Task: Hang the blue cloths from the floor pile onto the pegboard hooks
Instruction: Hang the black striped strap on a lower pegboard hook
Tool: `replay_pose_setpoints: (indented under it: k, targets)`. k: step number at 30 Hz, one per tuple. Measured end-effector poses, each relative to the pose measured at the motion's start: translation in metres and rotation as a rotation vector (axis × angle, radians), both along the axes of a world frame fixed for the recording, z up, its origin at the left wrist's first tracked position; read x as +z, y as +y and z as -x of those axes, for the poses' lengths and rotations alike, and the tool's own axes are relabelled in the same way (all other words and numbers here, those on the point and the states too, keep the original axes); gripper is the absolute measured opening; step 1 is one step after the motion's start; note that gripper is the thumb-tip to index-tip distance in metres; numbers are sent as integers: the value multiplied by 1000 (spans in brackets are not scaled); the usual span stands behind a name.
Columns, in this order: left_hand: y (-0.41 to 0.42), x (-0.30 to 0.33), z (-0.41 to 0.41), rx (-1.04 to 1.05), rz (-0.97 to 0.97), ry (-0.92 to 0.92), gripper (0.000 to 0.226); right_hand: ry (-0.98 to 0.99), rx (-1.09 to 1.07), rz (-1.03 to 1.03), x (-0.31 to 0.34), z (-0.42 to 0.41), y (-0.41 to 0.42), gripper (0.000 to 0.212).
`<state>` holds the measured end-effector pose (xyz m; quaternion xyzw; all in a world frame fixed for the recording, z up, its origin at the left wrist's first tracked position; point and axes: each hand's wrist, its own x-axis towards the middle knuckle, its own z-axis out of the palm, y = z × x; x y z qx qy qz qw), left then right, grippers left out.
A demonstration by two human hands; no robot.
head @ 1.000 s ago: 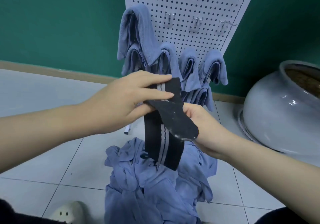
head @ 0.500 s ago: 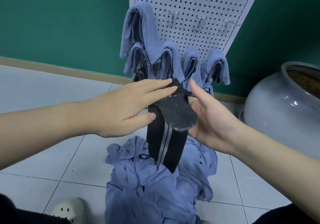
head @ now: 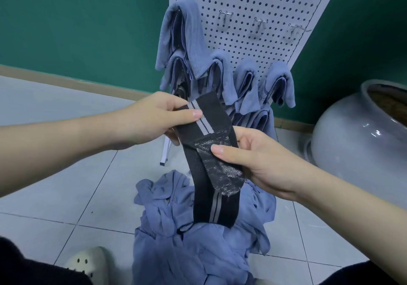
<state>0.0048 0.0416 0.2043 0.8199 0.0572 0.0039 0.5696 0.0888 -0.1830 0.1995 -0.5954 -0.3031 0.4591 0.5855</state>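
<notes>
**Black strap held between both hands, free hooks up and to the right**

Both hands hold a black strap with grey stripes [head: 209, 152], not one of the blue cloths. The left hand [head: 154, 119] pinches its upper end between thumb and fingers; the right hand [head: 248, 159] grips the folded middle, thumb pressed on the worn grey patch. The strap's long axis runs steeply from upper left to lower right, and its free tail hangs down onto the pile of blue cloths [head: 198, 229] on the tiled floor [head: 66, 185], directly below the hands.

The pegboard [head: 253, 9] stands just beyond the hands, tilted. Its lower hooks and the upper left one already carry hung blue cloths [head: 182, 37]; three bare hooks [head: 259, 25] sit in the upper row, up and to the right of the strap. The right hand appears the nearer to them, so a lift up and rightward looks like the natural path. A grey ceramic jar [head: 352, 134] sits at the right.
</notes>
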Motion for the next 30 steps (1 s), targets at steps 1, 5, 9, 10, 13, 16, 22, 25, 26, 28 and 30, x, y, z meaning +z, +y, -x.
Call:
replay_pose_setpoints:
  k: [1,5,9,10,13,16,22,25,26,28,30]
  targets:
    - [0,2,0,22,8,-9,44,-1,-2,9,-1,0,1,35]
    - [0,7,-1,137,79,-77,29,-22,56,72,-4,-4,2,34]
    - [-1,9,-2,259,217,-159,21,-25,52,133,-7,-7,3,34]
    - [-2,10,-2,264,271,-158,22,-17,33,124,-7,-7,4,35]
    - [-5,7,2,162,385,-40,32,-30,-28,90,-7,-8,7,30]
    - [-11,2,5,76,283,-5,30,-32,-54,86,-7,-9,8,28]
    - [-11,8,2,260,163,-155,12,-54,-68,287,-10,-10,7,41]
    - [-4,13,2,321,113,-227,11,1,-75,386,-14,-12,7,48]
    - [-3,14,3,335,97,-245,11,34,-93,390,-15,-13,8,50]
    - [-3,16,4,345,71,-264,12,115,-112,363,-16,-13,10,48]
    - [-7,17,6,342,53,-287,13,196,-111,323,-14,-13,12,43]
